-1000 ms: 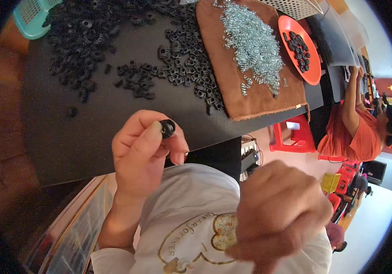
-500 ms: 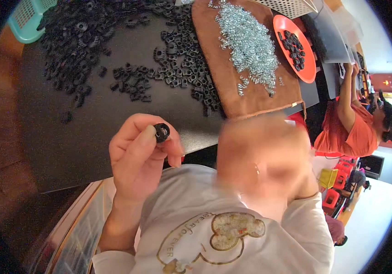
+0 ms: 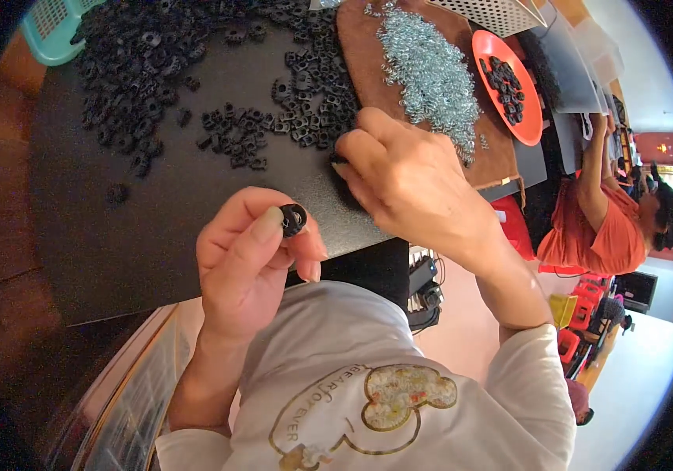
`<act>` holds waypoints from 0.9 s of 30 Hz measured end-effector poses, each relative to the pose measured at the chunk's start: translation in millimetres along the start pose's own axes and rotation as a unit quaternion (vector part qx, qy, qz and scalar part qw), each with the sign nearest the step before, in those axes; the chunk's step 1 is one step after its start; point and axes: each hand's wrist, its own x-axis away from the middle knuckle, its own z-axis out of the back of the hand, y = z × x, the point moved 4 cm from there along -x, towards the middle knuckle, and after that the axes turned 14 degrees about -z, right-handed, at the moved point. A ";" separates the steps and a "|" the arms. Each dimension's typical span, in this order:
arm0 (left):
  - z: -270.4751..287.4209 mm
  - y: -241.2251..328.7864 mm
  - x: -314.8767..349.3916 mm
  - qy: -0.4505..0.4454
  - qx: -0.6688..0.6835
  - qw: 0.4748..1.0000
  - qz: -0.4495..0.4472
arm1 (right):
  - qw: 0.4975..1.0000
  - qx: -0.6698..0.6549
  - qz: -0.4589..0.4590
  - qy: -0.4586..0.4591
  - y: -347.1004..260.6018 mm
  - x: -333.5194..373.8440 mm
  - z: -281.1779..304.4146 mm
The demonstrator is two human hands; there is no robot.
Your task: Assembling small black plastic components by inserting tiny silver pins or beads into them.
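Observation:
Between the thumb and fingers of my left hand (image 3: 244, 255) is a small, round, hollow black plastic part (image 3: 295, 220), its opening turned up with something shiny inside. My right hand (image 3: 419, 177) reaches over the table by the brown cloth, its fingers closed at the near end of a strip of loose black plastic parts (image 3: 309, 106). A bit of another black plastic part (image 3: 338, 158) shows at these fingertips; the hand hides most of it. Beyond the knuckles, a heap of small silvery coil springs (image 3: 430, 74) lies on the brown cloth (image 3: 360, 55).
A large heap of black parts (image 3: 136, 71) covers the far left of the dark table (image 3: 140, 259). An orange-red plate (image 3: 531, 110) holds several black pieces. A teal basket (image 3: 54, 43) and a white perforated basket (image 3: 493, 16) stand at the back. One person (image 3: 595, 220) works at the right.
My right hand has moved away from my body, up and left to the black parts, and its fingers have closed there. My left hand has shifted slightly right, still holding its part.

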 end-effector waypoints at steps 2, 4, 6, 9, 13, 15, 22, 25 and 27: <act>-1.0 -0.6 -0.6 -0.002 0.005 1.000 0.001 | 1.000 0.021 0.013 -0.004 -0.2 0.6 -5.2; -1.0 -0.5 -1.0 -0.003 0.003 1.000 0.006 | 0.999 0.026 0.022 -0.003 -2.1 0.5 -4.3; -0.1 -0.4 -0.8 -0.003 -0.001 1.000 0.010 | 0.999 0.028 0.034 -0.004 -4.0 -0.9 -6.0; -1.0 -1.0 -0.6 0.000 0.003 1.000 0.011 | 0.998 0.021 0.051 -0.005 -7.5 -3.4 -8.1; -0.6 -0.9 -0.4 -0.003 0.004 1.000 0.008 | 0.998 0.027 0.063 0.010 -11.8 -6.2 -9.4; 0.4 -1.4 -0.7 -0.003 0.007 1.000 0.009 | 0.997 0.041 0.067 0.013 -12.1 -7.4 -11.8; -0.8 -2.7 -0.6 -0.008 -0.010 1.000 0.010 | 0.993 0.056 0.102 0.027 -14.2 -9.1 -13.7; -1.2 -2.9 -0.1 -0.006 -0.013 1.000 0.011 | 0.991 0.051 0.123 0.030 -18.3 -9.7 -16.1; -1.3 -3.0 -0.2 -0.004 -0.016 1.000 0.012 | 0.990 0.037 0.132 0.030 -19.0 -10.3 -17.7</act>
